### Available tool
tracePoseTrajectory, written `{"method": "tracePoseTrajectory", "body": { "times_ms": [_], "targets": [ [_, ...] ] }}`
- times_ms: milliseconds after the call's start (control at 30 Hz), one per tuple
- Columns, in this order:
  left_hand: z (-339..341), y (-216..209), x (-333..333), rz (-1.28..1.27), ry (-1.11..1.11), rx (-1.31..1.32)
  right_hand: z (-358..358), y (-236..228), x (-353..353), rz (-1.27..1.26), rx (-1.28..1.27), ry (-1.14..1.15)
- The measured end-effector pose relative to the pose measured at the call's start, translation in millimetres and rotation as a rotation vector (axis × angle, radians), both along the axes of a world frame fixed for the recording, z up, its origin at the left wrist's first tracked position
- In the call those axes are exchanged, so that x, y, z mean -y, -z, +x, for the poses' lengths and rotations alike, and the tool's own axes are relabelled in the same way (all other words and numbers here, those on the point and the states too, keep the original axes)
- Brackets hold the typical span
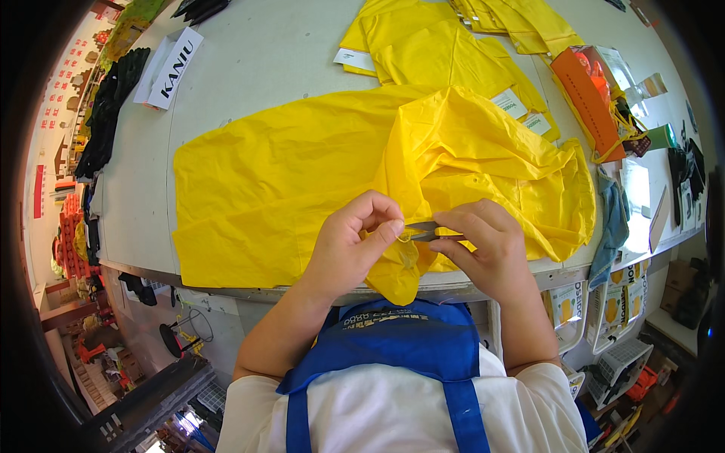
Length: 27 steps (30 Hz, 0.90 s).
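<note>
A yellow garment of smooth, waterproof-looking fabric lies across the table, flat on the left and bunched up on the right. Above its near edge, my left hand pinches a thin yellow thread between thumb and forefinger. My right hand grips small metal thread snips, their blades pointing left at the thread. Just under the blades, a fold of the garment hangs over the table edge toward my blue apron. The far end of the thread is too small to make out.
More yellow garments with white tags are stacked at the back. An orange box stands at the right, with a blue-grey cloth nearer me. A white box and black cloth lie at the left.
</note>
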<state>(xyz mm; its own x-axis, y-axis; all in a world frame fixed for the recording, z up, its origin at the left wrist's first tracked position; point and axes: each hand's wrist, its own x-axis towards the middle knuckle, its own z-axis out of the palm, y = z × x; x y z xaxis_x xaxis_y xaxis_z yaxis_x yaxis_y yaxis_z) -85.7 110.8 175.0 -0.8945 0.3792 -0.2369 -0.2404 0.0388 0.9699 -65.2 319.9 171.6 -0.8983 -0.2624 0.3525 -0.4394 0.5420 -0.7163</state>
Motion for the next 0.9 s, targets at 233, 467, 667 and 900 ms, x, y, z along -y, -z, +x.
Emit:
{"method": "tracePoseTrajectory", "body": {
  "times_ms": [233, 467, 667, 900],
  "targets": [
    [1.9, -2.3, 0.5, -0.022, -0.017, 0.017, 2.8, 3.7, 4.5, 0.026, -0.079, 0.016],
    [-0.9, 6.0, 6.6, 0.075, -0.065, 0.139, -9.2, 46.3, -5.3, -0.747, 0.416, 0.254],
    [-1.8, 10.8, 13.5, 0.243, -0.134, 0.255, -115.0, 129.1, -176.8, 0.025, 0.240, 0.976],
    [-4.0, 20.8, 12.2, 0.259, -0.234, 0.254, -51.8, 62.3, -36.8, -0.143, -0.050, 0.256]
  ]
}}
